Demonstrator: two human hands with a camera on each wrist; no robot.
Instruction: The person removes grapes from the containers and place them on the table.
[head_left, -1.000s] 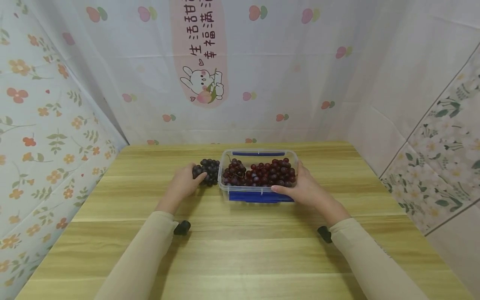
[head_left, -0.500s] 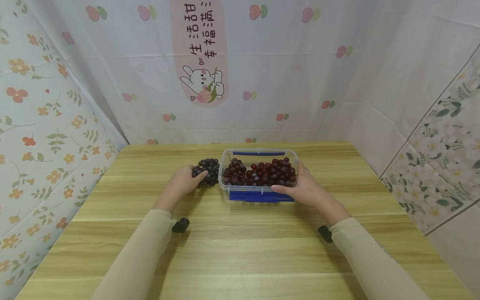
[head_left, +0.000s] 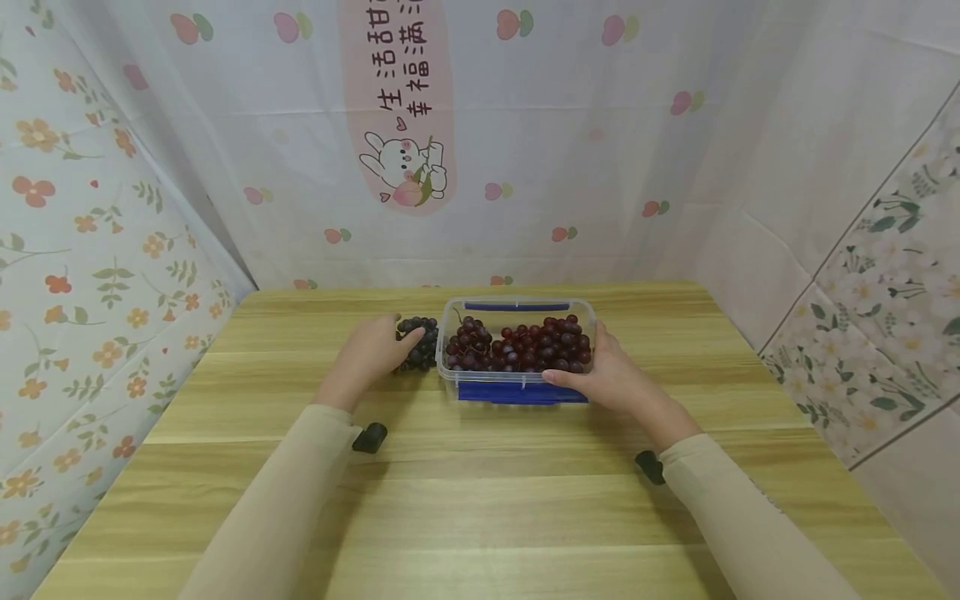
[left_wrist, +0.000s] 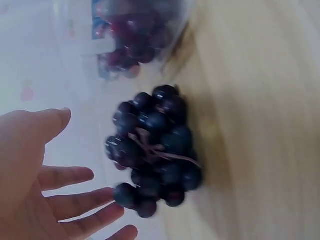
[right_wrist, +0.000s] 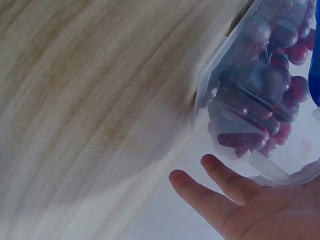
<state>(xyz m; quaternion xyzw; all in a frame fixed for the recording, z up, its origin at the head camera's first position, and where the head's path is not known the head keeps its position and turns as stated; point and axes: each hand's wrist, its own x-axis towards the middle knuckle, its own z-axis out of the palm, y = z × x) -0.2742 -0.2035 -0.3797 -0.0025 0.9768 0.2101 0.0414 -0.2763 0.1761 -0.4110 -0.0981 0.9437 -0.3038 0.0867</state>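
Note:
A bunch of dark, nearly black grapes [head_left: 423, 354] lies on the table against the left end of a clear plastic food container [head_left: 450, 385]. My left hand [head_left: 367, 357] is spread at the bunch's left side, its thumb apart from the fingers. In the left wrist view, fingertips [left_wrist: 107, 194] reach the edge of the black grapes [left_wrist: 160, 125], whose stem lies across them. My right hand [head_left: 618, 375] holds the container's right end, thumb over the front rim. Red grapes [head_left: 540, 346] fill much of the container. Two right fingers [right_wrist: 200, 195] extend below the rim.
The container has blue clips [head_left: 517, 392] on its long sides, and no lid is on it. A wood-grain table [head_left: 495, 500] runs back to a white patterned curtain [head_left: 600, 167]. Floral cloth [head_left: 97, 333] hangs on the left, and more covers the right side.
My left hand has shifted slightly right and back, and its fingers have spread around the left side of the black grapes. The right hand and the container stay in place.

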